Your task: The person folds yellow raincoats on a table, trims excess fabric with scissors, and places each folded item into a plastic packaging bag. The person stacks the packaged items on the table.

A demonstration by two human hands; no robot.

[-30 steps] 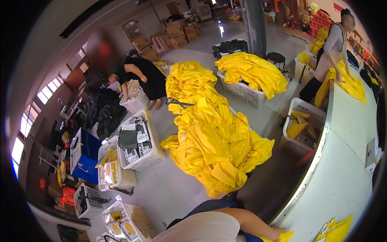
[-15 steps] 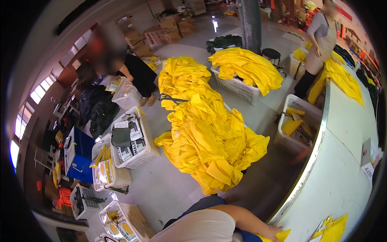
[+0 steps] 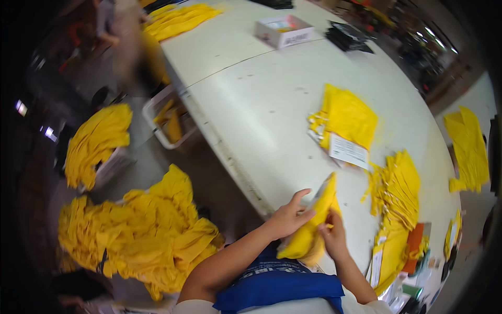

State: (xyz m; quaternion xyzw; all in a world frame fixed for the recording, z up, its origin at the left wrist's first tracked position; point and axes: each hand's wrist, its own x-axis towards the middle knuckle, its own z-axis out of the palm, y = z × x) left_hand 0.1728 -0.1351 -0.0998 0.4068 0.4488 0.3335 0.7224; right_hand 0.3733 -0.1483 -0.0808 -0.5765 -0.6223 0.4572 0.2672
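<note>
A soft, flat yellow pouch [image 3: 316,225] is tilted upright between my hands at the near edge of the white table. Its outline is slightly blurred. My left hand [image 3: 289,217] holds its left side, fingers over the yellow face and thumb raised. On the other side my right hand [image 3: 334,235] pinches the pouch with curled fingers. Just beyond lies a stack of yellow pouches [image 3: 351,118] with white cord ends and a white printed sheet [image 3: 348,152] at its near side. A fanned row of yellow pouches [image 3: 400,193] runs along the right.
A heap of yellow fabric [image 3: 141,230] lies to my left, with a yellow-topped crate [image 3: 99,141] behind. Beside the table stands a white bin [image 3: 151,118]. A small open box [image 3: 285,31] and black packets [image 3: 348,37] lie farther back. A blurred person [image 3: 128,42] stands far left.
My view has swung right, from the floor heap to the tabletop. The yellow item low at the table edge is now replaced in view by a pouch raised between both hands.
</note>
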